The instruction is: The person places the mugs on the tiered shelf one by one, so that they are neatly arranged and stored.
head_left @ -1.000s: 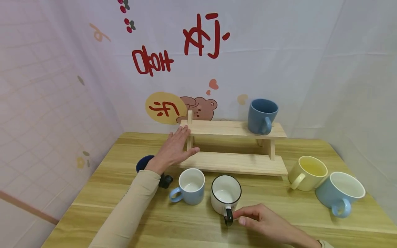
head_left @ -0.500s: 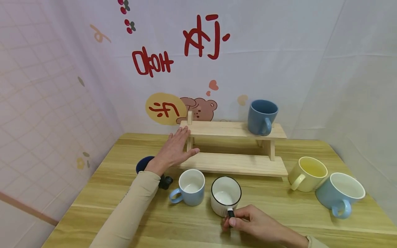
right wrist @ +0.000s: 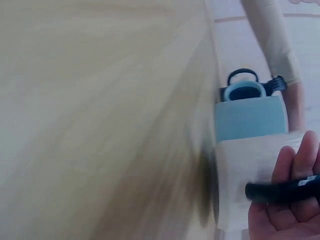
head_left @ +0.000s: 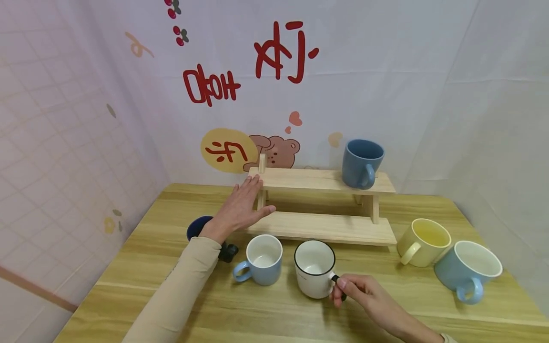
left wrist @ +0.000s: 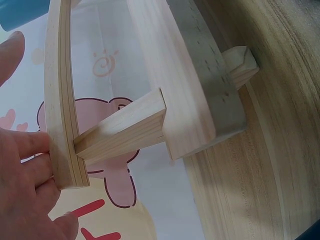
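A white mug (head_left: 314, 281) with a black rim stands on the wooden table, its black handle (right wrist: 280, 192) pointing to the right. My right hand (head_left: 372, 301) pinches that handle between thumb and fingers. At the back, my left hand (head_left: 240, 205) lies with extended fingers at the left end of the upper board of a two-tier wooden shelf (head_left: 304, 178). The left wrist view shows its fingers (left wrist: 37, 145) touching the end of that board. Close to the white mug's left is a light blue mug (head_left: 271, 272) with a white inside.
On the upper board's right end stands a blue mug (head_left: 359, 166). A yellow mug (head_left: 422, 250) and a larger light blue mug (head_left: 454, 272) stand at the table's right. The left forearm partly hides a dark blue mug (head_left: 197, 227). A printed cloth (head_left: 364, 90) hangs behind.
My right hand went from touching the handle to gripping it. The white mug has turned, so its handle swung from the front toward the right. The left hand has stayed on the shelf.
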The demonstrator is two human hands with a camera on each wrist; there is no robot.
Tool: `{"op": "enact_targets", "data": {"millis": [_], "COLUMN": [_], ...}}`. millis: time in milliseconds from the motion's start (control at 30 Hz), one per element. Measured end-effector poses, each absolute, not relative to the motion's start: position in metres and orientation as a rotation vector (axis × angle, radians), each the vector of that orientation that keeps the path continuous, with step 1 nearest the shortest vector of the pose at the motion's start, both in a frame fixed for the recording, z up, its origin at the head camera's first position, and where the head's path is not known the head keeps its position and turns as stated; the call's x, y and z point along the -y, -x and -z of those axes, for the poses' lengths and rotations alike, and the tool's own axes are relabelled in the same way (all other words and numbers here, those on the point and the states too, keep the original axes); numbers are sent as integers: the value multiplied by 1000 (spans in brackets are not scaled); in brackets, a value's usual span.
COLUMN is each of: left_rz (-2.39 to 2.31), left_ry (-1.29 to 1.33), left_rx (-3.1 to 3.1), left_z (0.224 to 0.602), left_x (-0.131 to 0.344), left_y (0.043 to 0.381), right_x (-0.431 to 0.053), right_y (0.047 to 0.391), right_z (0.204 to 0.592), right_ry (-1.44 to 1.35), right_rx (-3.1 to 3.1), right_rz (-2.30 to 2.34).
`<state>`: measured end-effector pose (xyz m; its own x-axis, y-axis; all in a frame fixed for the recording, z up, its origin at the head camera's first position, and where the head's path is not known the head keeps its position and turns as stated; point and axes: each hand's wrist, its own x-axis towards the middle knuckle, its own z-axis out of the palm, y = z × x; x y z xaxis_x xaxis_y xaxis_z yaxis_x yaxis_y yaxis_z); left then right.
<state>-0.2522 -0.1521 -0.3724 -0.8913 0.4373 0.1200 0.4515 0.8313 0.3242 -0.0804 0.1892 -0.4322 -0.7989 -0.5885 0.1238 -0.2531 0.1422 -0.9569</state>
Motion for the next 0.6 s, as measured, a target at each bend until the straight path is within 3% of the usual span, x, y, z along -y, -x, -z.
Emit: {"op": "enact_targets", "data": {"millis": [600], "left_rz": [540], "left_ry": [720], "left_rx": [2959], "left_z": [373], "left_x": [152], "left_y": [252], "right_x": [-185], "right_y": [81], "right_z": [411], "right_ry": [741], "right_rx": [-1946], "right_rz": [1959]}}
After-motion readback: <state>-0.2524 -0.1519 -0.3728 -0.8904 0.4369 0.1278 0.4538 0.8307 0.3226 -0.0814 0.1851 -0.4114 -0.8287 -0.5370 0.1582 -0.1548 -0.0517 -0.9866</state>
